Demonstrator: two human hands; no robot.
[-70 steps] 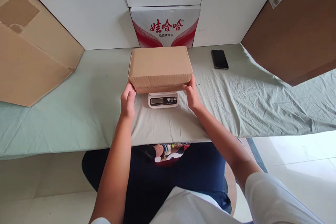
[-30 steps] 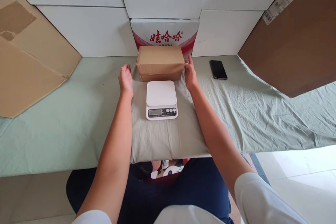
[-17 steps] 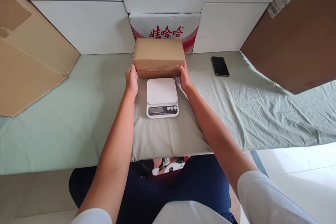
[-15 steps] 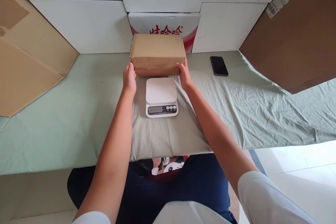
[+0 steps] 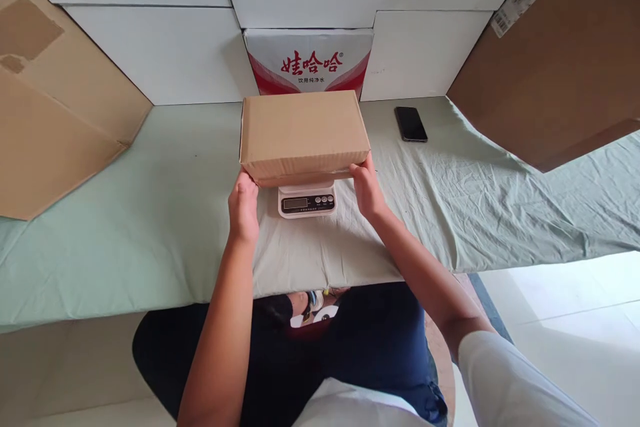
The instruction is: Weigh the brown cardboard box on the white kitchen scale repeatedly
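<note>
Box [image 5: 305, 127], likely light and stiff though easily dented, seems best held at both ends; left hand [image 5: 243, 207] and right hand [image 5: 369, 187] clasp its 2 near corners; it is above the scale [image 5: 307, 203], hiding most of it, contact unclear; plain brown, oblong, closed, with a shiny strip [image 5: 343, 171] low on its front.

Box [image 5: 305, 130] above scale [image 5: 307, 209] — carton [image 5: 310, 67] behind, phone [image 5: 411, 124] to right — scale, phone on cloth [image 5: 150, 227].
</note>
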